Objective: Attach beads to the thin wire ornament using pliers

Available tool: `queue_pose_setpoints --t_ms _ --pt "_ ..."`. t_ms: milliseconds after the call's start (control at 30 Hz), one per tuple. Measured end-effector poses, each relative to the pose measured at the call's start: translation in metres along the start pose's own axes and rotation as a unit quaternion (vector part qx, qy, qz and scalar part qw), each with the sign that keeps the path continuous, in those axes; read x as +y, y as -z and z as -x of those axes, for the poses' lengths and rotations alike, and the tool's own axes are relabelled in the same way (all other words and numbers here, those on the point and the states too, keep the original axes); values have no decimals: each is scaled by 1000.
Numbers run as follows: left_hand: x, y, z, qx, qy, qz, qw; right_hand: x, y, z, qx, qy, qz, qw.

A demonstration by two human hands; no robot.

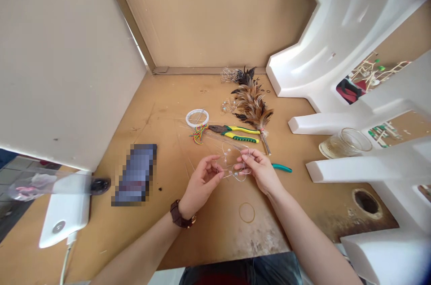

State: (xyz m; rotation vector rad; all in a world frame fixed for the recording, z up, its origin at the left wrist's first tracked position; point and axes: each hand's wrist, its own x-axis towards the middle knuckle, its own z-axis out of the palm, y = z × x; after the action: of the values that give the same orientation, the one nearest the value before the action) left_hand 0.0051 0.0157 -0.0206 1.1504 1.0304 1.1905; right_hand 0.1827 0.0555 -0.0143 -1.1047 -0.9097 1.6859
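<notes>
Both my hands meet over the middle of the brown table [161, 110]. My left hand [201, 182], with a dark watch on its wrist, pinches one end of a thin looped wire piece with small beads [235, 166]. My right hand [258, 169] pinches the other side of the same wire. Just beyond lie yellow-handled pliers [237, 133], a bundle of brown feathers [252, 105], a white spool of wire [197, 117] and a bunch of coloured wires [198, 133]. A teal tool handle [282, 168] shows behind my right hand.
A phone [136, 173] lies at the left, with a white device [65, 213] and a plastic bag [30, 185] nearer the edge. A glass jar [346, 142] stands by white foam shelving [353, 51] at the right. Cardboard walls enclose the back. The table has a round hole [366, 202].
</notes>
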Motion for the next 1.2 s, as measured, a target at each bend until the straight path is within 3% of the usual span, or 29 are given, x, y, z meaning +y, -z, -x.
queue_pose_setpoints --t_ms 233,500,700,833,1000,1200 --pt "1 1 4 42 -32 -52 997 1 -2 0 14 22 29 999" --pt "0 4 2 66 -7 -51 996 -1 -4 2 6 23 27 999" --pt "3 7 -1 70 13 -16 997 -1 -4 3 -8 22 39 999" --pt "3 10 -5 58 47 58 995 1 -5 4 -58 9 63 996" --pt "-1 12 -9 23 108 134 985 6 -8 6 -94 32 91 991" --pt "0 12 -10 18 123 159 980 5 -8 8 -124 48 69 989"
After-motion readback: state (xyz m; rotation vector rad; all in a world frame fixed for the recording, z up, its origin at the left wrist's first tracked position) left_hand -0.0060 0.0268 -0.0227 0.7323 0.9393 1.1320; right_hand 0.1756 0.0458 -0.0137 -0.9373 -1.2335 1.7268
